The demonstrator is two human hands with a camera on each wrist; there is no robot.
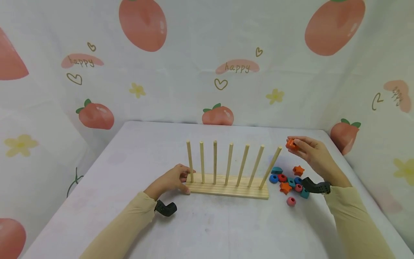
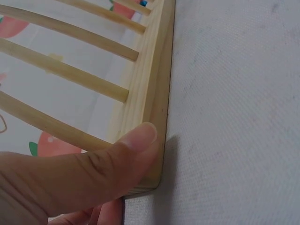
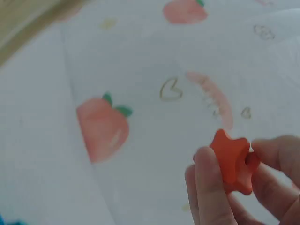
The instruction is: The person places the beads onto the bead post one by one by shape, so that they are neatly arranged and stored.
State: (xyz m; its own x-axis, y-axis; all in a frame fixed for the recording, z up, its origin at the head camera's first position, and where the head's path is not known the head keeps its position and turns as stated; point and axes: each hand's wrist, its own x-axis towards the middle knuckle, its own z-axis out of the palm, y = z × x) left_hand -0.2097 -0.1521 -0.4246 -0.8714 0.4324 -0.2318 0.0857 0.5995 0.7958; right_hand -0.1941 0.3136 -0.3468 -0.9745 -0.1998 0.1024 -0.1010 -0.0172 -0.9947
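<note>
A wooden peg rack [image 1: 226,191] with several upright pegs stands in the middle of the table. At its left end my left hand [image 1: 176,178] grips the base; in the left wrist view the thumb [image 2: 136,140] lies along the front edge, and the other fingers are mostly hidden behind. Raised at the right, beside the top of the rightmost peg [image 1: 275,160], my right hand [image 1: 310,151] pinches an orange star bead [image 3: 233,161] between thumb and fingertips. Below that hand, loose beads lie on the table, among them an orange star bead [image 1: 285,188] and a pink round bead [image 1: 291,201].
The bead pile right of the rack also holds a blue round bead [image 1: 273,178], a red bead [image 1: 282,178] and a teal half-round bead [image 1: 276,170]. A white cloth covers the table [image 1: 207,230]. A printed curtain [image 1: 181,79] hangs behind and at both sides.
</note>
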